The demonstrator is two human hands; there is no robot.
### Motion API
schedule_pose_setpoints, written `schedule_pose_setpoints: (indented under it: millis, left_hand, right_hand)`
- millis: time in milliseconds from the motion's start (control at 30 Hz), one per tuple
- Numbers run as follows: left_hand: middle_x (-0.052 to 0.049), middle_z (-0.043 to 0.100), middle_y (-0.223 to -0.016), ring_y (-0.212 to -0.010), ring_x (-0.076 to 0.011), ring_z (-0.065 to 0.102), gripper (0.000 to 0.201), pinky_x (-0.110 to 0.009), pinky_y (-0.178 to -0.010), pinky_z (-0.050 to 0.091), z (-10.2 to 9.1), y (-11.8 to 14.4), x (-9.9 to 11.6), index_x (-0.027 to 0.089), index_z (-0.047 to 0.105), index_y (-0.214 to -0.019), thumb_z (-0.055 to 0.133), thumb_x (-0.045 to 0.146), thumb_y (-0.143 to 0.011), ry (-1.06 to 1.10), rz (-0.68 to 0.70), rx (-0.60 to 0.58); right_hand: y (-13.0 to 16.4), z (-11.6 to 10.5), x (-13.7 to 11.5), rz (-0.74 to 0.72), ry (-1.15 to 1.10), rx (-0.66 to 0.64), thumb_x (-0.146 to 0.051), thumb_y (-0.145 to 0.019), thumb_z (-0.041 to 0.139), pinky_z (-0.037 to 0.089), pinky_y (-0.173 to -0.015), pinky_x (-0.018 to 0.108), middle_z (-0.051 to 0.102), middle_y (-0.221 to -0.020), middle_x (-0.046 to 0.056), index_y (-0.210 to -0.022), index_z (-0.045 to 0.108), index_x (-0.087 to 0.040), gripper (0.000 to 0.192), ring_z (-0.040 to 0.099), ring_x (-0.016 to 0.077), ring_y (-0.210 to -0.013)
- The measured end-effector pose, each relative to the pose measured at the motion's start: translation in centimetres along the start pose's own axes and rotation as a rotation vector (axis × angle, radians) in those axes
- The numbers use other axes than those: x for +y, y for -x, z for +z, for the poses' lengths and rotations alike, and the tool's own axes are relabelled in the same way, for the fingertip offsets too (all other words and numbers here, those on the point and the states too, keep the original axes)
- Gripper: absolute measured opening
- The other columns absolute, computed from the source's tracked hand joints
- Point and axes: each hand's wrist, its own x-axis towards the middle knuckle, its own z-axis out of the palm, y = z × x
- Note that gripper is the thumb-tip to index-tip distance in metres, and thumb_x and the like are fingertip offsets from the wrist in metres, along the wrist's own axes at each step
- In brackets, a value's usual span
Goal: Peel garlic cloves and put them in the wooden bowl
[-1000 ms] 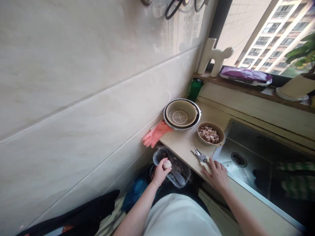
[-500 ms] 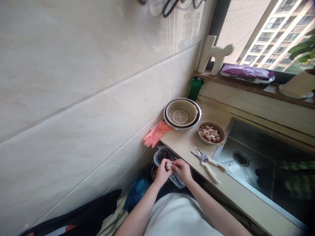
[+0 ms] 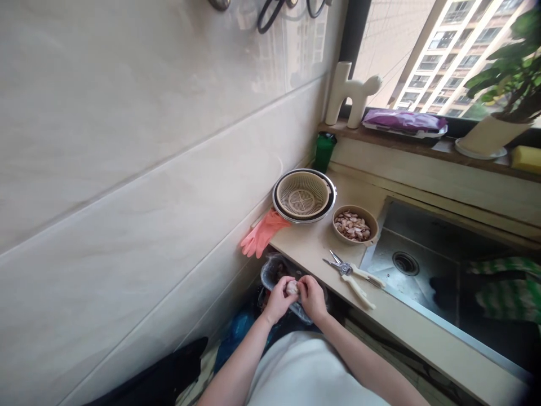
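Left hand: thumb and fingers curled around a pale bulb, garlic by its look, clamped on its left side. Right hand: bent fingers and thumb brought in close together, tips touching the right side of the bulb; whether they grip it or only a bit of its skin, I cannot make out. Bulb sits between the two hands, in front of the person's pale top, above a plastic-lined bin. Bin contents mostly hidden by the hands. Blue bag low, to the left of the bin.

Counter, just beyond the bin: shears lying flat, blades a little apart and pointing away from the person, cream handles spread, one reaching the sink edge. Past them, a tan bowl well filled with pinkish cloves. Left of the bowl, near the wall, a tan colander nested in a steel-rimmed vessel. Coral gloves beside it, fingers hanging over the counter end. Green container behind the colander.

Right: steel sink, drain visible, green-and-white cloth in the far right part. Window ledge above: white figure, purple packet, potted plant, yellow sponge.
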Motion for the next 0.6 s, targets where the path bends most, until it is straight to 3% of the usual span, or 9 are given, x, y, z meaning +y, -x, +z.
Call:
schedule_pose_setpoints:
  millis: [267,433,600]
  left_hand:
    - [-0.004,0.061,-0.1,-0.087,-0.016,0.058,0.05,-0.029,-0.081,0.046,-0.5,0.4,0.4,0.018,0.051,-0.111,0.064,0.009,-0.064,0.178,-0.071,-0.082]
    - [-0.008,0.06,-0.11,-0.097,-0.0186,0.057,0.051,-0.032,-0.089,0.043,-1.8,-0.2,-0.5,0.017,0.052,-0.117,0.064,0.016,-0.068,0.034,-0.081,-0.052]
    - [-0.011,0.059,-0.119,-0.106,-0.0217,0.055,0.055,-0.034,-0.095,0.041,-2.3,-0.9,-2.1,0.016,0.051,-0.122,0.064,0.019,-0.068,-0.104,-0.091,-0.067]
  right_hand:
    - [-1.0,0.2,2.7,0.205,0.0,0.012,-0.033,-0.077,0.043,0.042,-0.061,0.029,0.063,-0.066,0.005,-0.068,0.056,-0.019,0.021,0.055,0.0186,-0.062]
    - [-0.8,0.7,3.3,0.14,-0.104,-0.101,-0.034,-0.079,0.045,0.043,-0.059,0.028,0.062,-0.062,0.002,-0.073,0.061,-0.018,0.023,0.055,0.0165,-0.059]
    - [-0.8,1.2,2.5,0.046,-0.277,-0.192,-0.034,-0.081,0.048,0.048,-0.071,0.029,0.068,-0.085,0.005,-0.091,0.065,-0.019,0.024,0.061,0.0178,-0.077]
